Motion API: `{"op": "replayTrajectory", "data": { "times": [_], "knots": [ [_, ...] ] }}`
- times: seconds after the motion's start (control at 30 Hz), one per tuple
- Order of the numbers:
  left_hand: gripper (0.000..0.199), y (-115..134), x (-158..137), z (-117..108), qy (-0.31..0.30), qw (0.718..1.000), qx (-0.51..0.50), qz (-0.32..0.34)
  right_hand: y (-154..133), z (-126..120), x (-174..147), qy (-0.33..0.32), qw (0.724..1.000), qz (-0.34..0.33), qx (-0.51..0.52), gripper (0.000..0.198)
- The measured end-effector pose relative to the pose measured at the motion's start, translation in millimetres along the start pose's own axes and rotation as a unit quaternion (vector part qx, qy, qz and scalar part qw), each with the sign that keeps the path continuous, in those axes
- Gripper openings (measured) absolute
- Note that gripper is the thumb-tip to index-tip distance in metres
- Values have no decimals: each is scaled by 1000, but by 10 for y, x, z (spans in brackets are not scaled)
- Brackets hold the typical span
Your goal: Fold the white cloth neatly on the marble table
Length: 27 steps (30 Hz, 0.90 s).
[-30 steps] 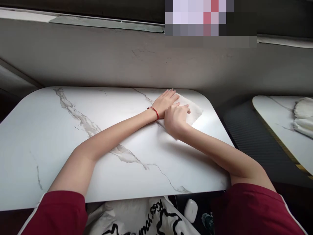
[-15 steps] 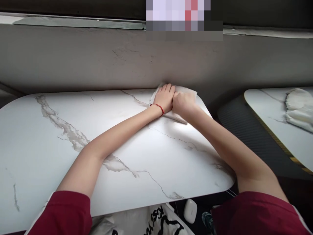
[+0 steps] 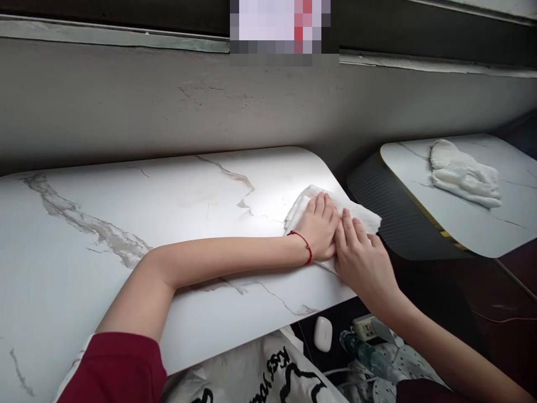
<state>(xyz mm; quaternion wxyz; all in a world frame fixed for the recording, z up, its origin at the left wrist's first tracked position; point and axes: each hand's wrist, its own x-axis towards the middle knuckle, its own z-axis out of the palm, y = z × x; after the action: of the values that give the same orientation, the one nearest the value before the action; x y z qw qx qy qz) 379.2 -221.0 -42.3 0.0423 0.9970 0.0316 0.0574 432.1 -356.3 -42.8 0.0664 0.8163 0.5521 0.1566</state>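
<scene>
A white cloth [image 3: 363,215] lies spread over the right end of a white marble-patterned tabletop [image 3: 180,207], its right side reaching past the edge. Flat on the cloth rests my left hand [image 3: 319,226], its fingers stretched forward and a red string bracelet at the wrist. My right hand [image 3: 364,262] lies against it on the right, fingers extended over the cloth's right part. Both palms face down, so the cloth beneath them is hidden.
A grey wall [image 3: 146,101] runs along the tabletop's far side. At right, a second marble-patterned tabletop [image 3: 490,238] carries another crumpled white cloth [image 3: 465,176]. Below the front edge are a white rounded case [image 3: 323,334], a plastic bottle [image 3: 369,358] and a power socket [image 3: 366,328].
Both hands and the cloth have moved right and nearer to me, from the far edge to the right end. My right hand has gone from a fist to extended fingers. The view has turned right.
</scene>
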Motion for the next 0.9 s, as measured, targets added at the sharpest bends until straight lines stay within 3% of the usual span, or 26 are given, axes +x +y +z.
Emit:
{"op": "replayTrajectory", "data": {
  "times": [0.13, 0.23, 0.4, 0.53, 0.63, 0.77, 0.9],
  "knots": [
    [77, -78, -214, -54, -5, 999, 16, -28, -139, 17, 52, 0, 998, -51, -21, 62],
    [77, -308, -353, -51, 6, 998, 18, -64, -256, 44, 297, 0, 995, -99, -16, 65],
    [74, -1018, -598, -79, 55, 990, -20, -130, -577, 64, 1059, -5, 981, -188, 49, 69],
    [73, -1684, -876, -192, 81, 970, -8, -227, -1032, 77, 1845, 4, 960, -247, 131, 71],
    [65, -2048, -1102, -267, 111, 950, 19, -291, -1407, 71, 2308, 32, 944, -263, 197, 67],
    [51, -2223, -1305, -300, 124, 944, 32, -305, -1676, 62, 2533, 65, 942, -236, 231, 59],
    [52, -2154, -1350, -301, 108, 949, 30, -294, -1645, 86, 2430, 74, 936, -249, 239, 58]
  ]
}}
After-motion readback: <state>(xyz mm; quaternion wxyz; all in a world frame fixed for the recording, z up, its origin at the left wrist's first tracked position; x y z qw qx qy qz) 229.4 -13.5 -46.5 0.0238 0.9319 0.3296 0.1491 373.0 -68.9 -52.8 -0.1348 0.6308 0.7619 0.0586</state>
